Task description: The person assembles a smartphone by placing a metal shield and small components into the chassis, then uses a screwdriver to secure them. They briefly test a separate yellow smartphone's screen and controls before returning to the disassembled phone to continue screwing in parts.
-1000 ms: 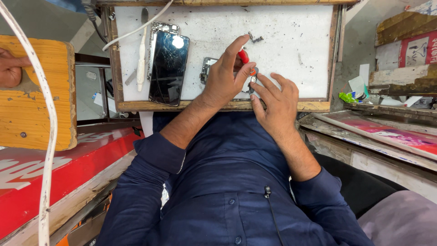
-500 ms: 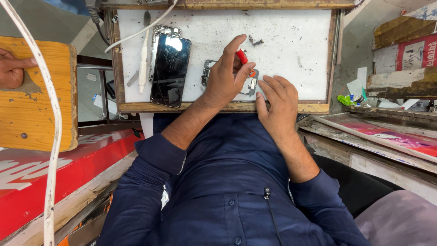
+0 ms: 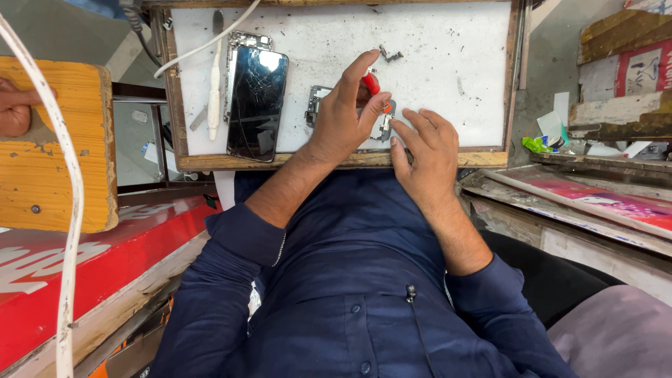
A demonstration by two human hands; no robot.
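red screwdriver (image 3: 372, 82) pinched, left hand (image 3: 344, 115).

Cracked phone screen (image 3: 257, 103): black, lying flat at the left of the white work tray (image 3: 448, 49).
Phone frame (image 3: 241, 42): metal, partly under the screen's far end.
White cable (image 3: 214, 87): plug end resting on the tray, left of the screen.
Small metal parts (image 3: 390, 54): loose, far centre of the tray.
Wooden block (image 3: 59, 140): yellowed, far left, another person's hand (image 3: 17, 105) on its edge.
Red panel (image 3: 84, 266): near left.
Green scrap (image 3: 540, 144): right of the tray.
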